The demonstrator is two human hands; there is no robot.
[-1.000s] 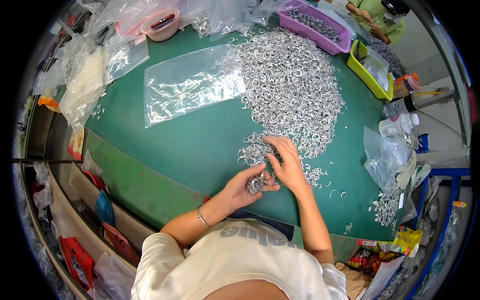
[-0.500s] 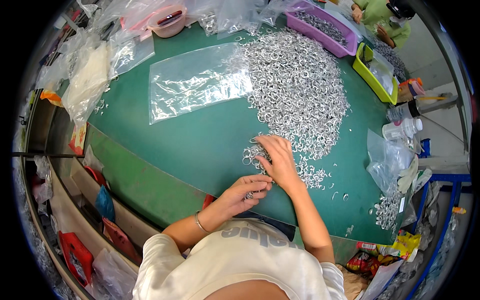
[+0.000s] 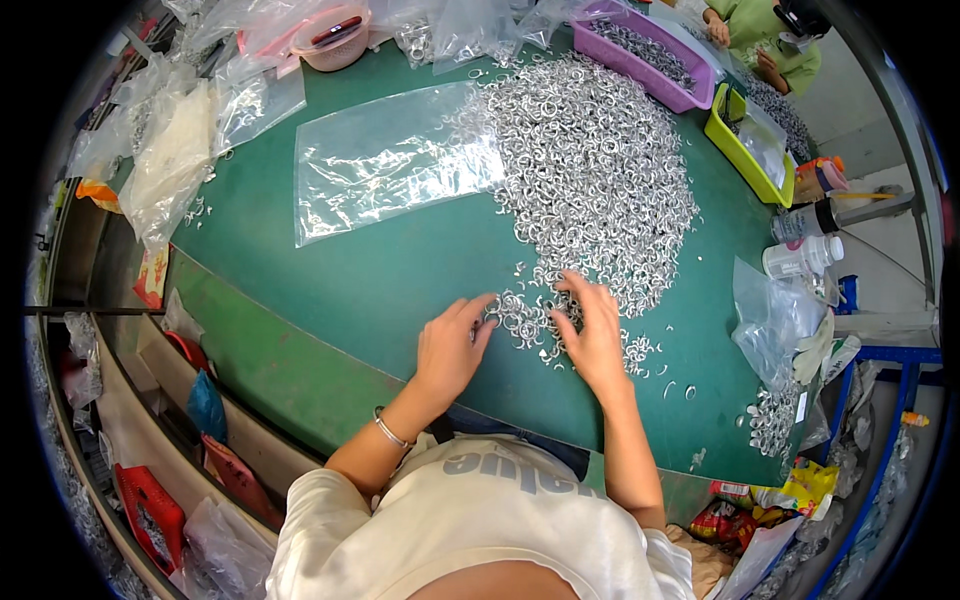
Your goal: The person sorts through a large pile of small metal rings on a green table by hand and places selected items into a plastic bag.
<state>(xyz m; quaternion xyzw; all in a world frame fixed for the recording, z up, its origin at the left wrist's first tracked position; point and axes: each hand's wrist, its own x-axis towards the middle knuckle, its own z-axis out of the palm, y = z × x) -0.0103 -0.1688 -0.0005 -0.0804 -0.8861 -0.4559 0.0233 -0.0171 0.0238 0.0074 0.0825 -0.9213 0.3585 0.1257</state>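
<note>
Both hands have spread apart since 1 second ago, when they were cupped together around a small clump of metal rings just in front of the person's chest; half a second ago the left was pinching at that clump while the right was already reaching back toward the heap. Now the left hand (image 3: 450, 345) lies palm down and open on the green bench (image 3: 400, 280), its fingertips touching the left edge of a small batch of rings (image 3: 525, 320) and gripping nothing that can be seen. Opposite it, the right hand (image 3: 595, 335) also rests flat with fingers spread, covering the right side of the same batch; whether any rings are caught under its palm cannot be told. That batch sits between the 2 hands, at the near fringe of the large pile of silver rings (image 3: 590, 170) that fills the middle of the bench. A clear plastic bag (image 3: 385, 180) lies flat to the left of the pile and has not shifted. At the far edge stand a purple tray (image 3: 660, 50) and a yellow-green tray (image 3: 745, 150), and another person in a green top (image 3: 770, 45) works beyond them.
</note>
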